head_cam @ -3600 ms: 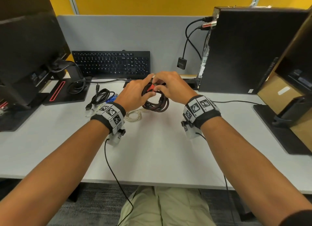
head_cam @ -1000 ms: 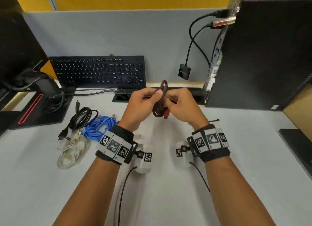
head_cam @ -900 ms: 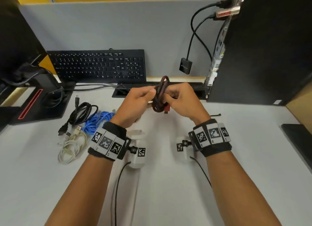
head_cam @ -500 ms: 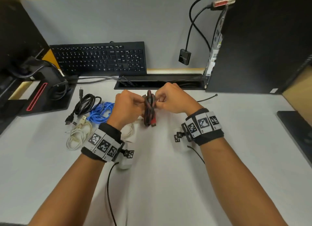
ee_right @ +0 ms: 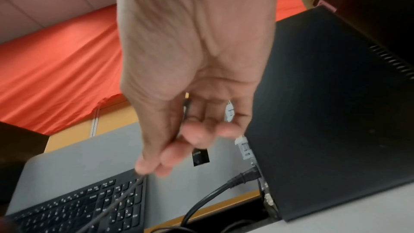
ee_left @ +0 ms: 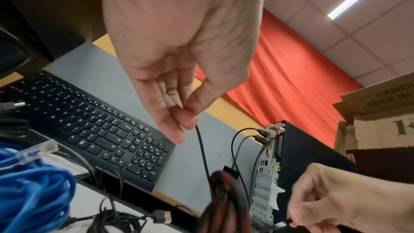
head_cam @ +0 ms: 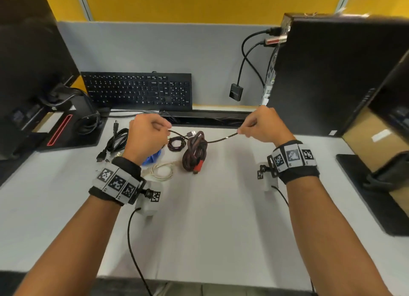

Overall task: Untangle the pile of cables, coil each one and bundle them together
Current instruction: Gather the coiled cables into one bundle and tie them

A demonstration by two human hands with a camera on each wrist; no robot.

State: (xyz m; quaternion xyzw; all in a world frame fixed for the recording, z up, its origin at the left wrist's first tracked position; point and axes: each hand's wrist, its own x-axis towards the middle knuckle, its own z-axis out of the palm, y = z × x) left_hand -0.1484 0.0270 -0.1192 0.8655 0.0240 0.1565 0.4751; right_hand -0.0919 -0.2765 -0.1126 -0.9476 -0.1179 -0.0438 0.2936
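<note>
**Thin black tie pulled taut around the red-black cable coil**

Left hand: thumb and forefinger pinch one end of a thin black tie; remaining fingers curled into the palm. The left wrist view confirms the pinch, with the strand dropping from the fingertips toward the coil.

Right hand: thumb and forefinger pinch the other end of the same tie, other fingers curled. In the right wrist view the strand leaves the fingertips in a blurred line.

The tie runs between the two hands, raised above the desk, and passes around the top of the red-and-black braided cable coil. The coil stands roughly on edge on the desk between the hands, its red connector at the lower end. Whether the tie is knotted cannot be told.

Other cables, all on the desk and left of the braided coil:
- small dark red coil with a USB plug, just beside the braided coil
- white cable coil, near the left wrist
- blue cable, mostly hidden under the left hand; clearer in the left wrist view
- black cable coil, furthest left

No containers hold any cable.

Surroundings: black keyboard leaning against the grey partition; black computer tower at right.
</note>
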